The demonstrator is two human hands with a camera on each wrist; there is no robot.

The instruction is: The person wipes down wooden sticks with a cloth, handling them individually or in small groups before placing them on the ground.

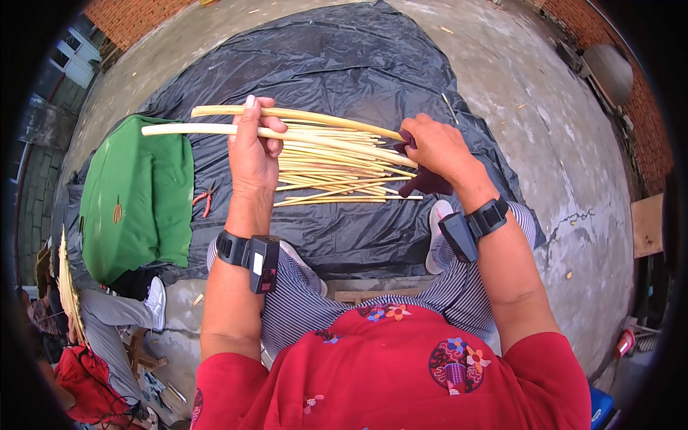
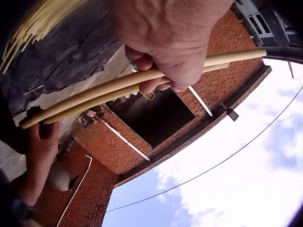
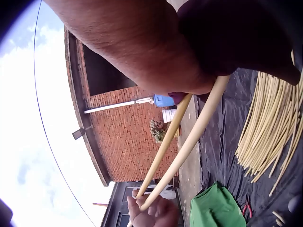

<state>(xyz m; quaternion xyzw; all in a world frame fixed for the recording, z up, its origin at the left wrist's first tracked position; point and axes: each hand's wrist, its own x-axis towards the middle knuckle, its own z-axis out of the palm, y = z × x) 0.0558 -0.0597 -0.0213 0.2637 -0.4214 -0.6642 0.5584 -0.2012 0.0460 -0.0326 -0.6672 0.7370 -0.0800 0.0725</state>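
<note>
Two long, slightly curved peeled sticks span both my hands, side by side. One is a thick pale stick [image 1: 190,129]; the other, a yellower stick [image 1: 315,115], lies just beyond it. My left hand [image 1: 255,154] grips both toward their left part, thumb pointing up and fingers curled round them. At their right ends my right hand [image 1: 437,147] grips the sticks with a dark purple cloth [image 1: 431,182] bunched in it, part of it hanging below. The right fingertips are mostly hidden. Under the sticks, a spread of thin peeled sticks [image 1: 326,172] lies on black plastic sheeting [image 1: 322,79].
A green cloth [image 1: 136,201] covers something on the left of the sheeting. Red-handled pliers [image 1: 206,201] lie beside it. Another person's leg [image 1: 111,322] and white shoe [image 1: 155,304] are at lower left. Concrete ground [image 1: 545,143] surrounds the sheeting.
</note>
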